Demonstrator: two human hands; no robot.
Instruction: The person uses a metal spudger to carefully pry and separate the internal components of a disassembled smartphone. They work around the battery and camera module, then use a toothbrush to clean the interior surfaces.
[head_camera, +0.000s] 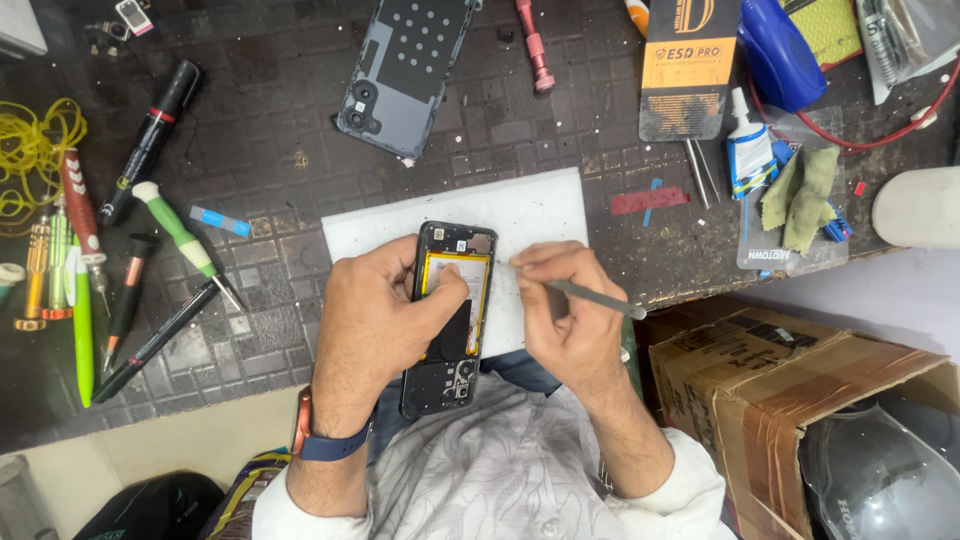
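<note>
An opened phone (452, 318) lies lengthwise on a white pad (520, 215) at the near edge of the dark bench (280, 120). Its back is off: a black frame surrounds a yellow-edged battery with a pale label in the upper half, a black patch covers the middle, and small dark parts and a board show at the lower end, which overhangs the pad toward the person's lap. A camera cut-out and metal shielding sit at the top end.

The left hand (375, 320) grasps the phone from its left side, thumb laid across the battery, fingers wrapped under the frame. A blue-strapped watch (325, 440) is on that wrist. The right hand (565, 315) pinches a thin grey metal tool (590, 295) between thumb and fingers; the tool's tip is at the phone's right edge, near the top of the battery.

Farther back lies the phone's grey back cover (405, 75), inside up. To the left are screwdrivers (180, 240), a black marker (150, 135) and yellow bands (35, 150). To the right are a glue bottle (748, 145), a green cloth (805, 195) and a cardboard box (790, 390).
</note>
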